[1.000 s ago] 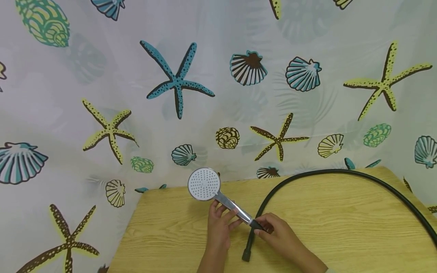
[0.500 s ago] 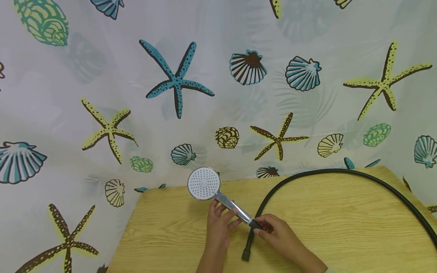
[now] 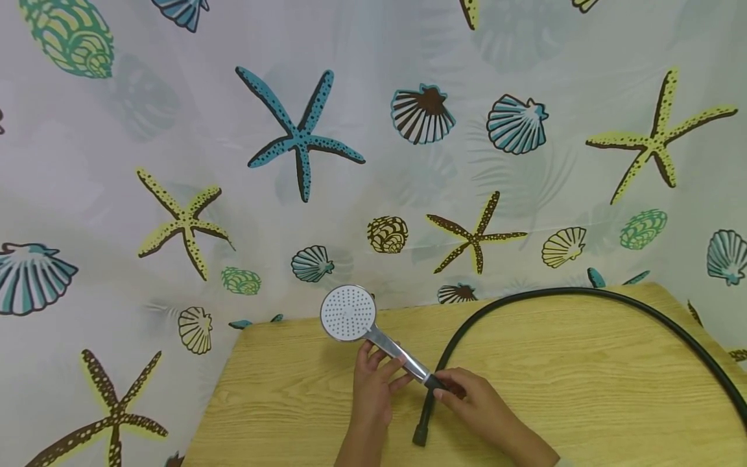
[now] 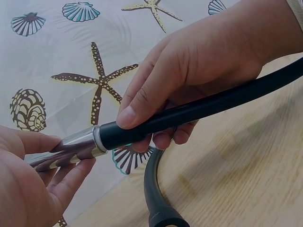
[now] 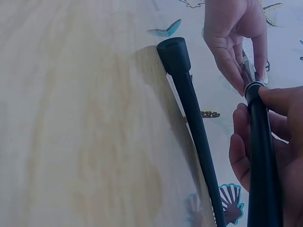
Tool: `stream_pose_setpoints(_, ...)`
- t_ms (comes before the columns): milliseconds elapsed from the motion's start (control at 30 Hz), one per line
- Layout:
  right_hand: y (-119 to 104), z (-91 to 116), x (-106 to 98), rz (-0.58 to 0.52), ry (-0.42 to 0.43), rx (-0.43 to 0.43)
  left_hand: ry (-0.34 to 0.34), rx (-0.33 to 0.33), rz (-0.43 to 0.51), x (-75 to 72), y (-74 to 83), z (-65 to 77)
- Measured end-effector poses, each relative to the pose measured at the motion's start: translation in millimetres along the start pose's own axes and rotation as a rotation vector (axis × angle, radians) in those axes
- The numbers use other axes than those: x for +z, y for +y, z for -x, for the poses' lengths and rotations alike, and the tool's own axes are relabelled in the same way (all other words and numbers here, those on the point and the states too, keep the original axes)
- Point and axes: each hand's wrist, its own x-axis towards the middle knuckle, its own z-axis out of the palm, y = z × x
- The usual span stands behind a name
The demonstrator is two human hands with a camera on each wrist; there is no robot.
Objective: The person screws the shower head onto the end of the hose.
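A hand shower (image 3: 348, 312) with a round white spray face and chrome handle (image 4: 75, 145) is tilted over the table, its face up and left. My left hand (image 3: 372, 395) holds the chrome handle between thumb and fingers. At the handle's lower end, my right hand (image 3: 481, 405) pinches the black fitting (image 4: 113, 136) of a hose (image 4: 208, 106), which meets the chrome collar in line with it. My right palm hides part of the hose in the head view. The hose's other end, a black nut (image 5: 175, 54), lies near my hands at the front of the table.
The black hose (image 3: 574, 292) arcs along the back of the wood-grain table (image 3: 280, 389) and leaves at the right. A curtain (image 3: 373, 181) printed with starfish and shells hangs behind the table and at both sides.
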Motion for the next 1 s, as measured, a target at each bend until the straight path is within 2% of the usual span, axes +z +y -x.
stream_pose_setpoints(1000, 0.5, -0.1, -2.1, -0.022, -0.1, 0.011, 0.004, -0.008, -0.021, 0.5, 0.1, -0.1)
